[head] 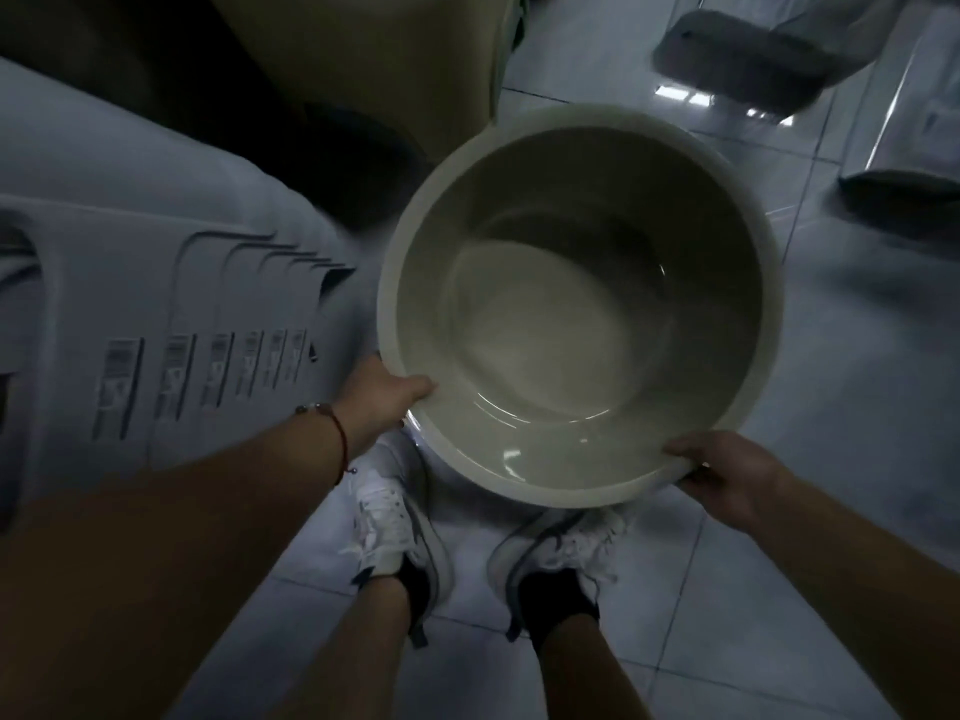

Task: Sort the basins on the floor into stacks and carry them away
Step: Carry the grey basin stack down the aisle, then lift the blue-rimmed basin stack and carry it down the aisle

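tiled floor (779, 641) below, left hand (382, 402) and right hand (727, 472) each grip clamped on basin (576, 314) rim.

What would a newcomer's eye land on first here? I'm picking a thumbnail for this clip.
The round beige basin fills the centre, seen from above, its inside bare. The left hand grips its near-left rim and the right hand its near-right rim, above two white sneakers on the tiled floor. A nested stack of white basins lies left.
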